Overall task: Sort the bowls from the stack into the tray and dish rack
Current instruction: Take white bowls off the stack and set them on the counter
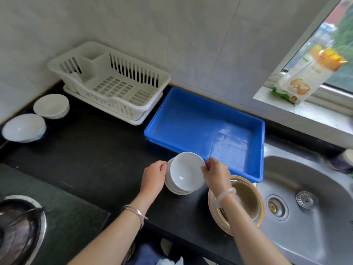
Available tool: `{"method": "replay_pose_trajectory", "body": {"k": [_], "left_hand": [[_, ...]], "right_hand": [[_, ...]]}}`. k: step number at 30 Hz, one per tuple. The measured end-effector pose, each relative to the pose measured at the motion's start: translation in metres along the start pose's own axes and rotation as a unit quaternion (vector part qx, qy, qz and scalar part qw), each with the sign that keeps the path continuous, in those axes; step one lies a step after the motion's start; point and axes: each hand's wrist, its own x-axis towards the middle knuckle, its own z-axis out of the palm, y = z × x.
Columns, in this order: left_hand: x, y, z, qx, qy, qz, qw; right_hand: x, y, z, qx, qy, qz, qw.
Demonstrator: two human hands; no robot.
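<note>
Pinching the top white bowl [186,171] at its rim from both sides, low in the middle of the frame: left hand [153,175] with fingers [162,165] curled together against the left rim, right hand [216,175] with fingertips [205,166] nipping the right rim, thumb and forefinger nearly closed. Tilting toward the camera, that bowl, and sitting on the stack of white bowls [175,189] on the black worktop [99,150]. Lying just beyond the stack, touching its far side in the picture, the blue tray [205,121] with its floor bare and its near rim running right behind the right hand. Standing at upper left against the tiled wall, the white dish rack [114,83], well apart from the hands, with open dark worktop stretching between. Resting at far left, two more white bowls [36,117], side by side. Crowding the lower right, a tan bowl on a plate [246,199] under the right wrist, at the edge of the steel sink [305,197]. Leaning on the windowsill at upper right, a yellow packet [309,73], its print too blurred for reading.
</note>
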Motion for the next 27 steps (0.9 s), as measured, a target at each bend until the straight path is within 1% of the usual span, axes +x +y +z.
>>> {"method": "replay_pose_trajectory", "body": {"k": [6, 12, 16, 20, 27], "left_hand": [[0.004, 0.011, 0.000, 0.031, -0.001, -0.023, 0.999], [0.004, 0.019, 0.000, 0.047, 0.013, -0.013, 0.999], [0.006, 0.023, -0.009, 0.032, 0.005, -0.006, 0.999], [0.009, 0.026, -0.026, -0.020, 0.010, -0.012, 1.000], [0.017, 0.013, -0.074, -0.092, 0.064, -0.050, 0.992]], "right_hand": [[-0.007, 0.011, -0.020, 0.041, 0.038, -0.002, 0.998], [-0.009, 0.013, -0.026, 0.073, 0.048, 0.001, 0.996], [-0.010, 0.009, -0.033, 0.062, 0.062, -0.024, 0.996], [-0.009, -0.002, -0.045, 0.082, 0.080, -0.046, 0.992], [-0.003, -0.045, -0.050, 0.140, 0.047, -0.093, 0.985]]}}
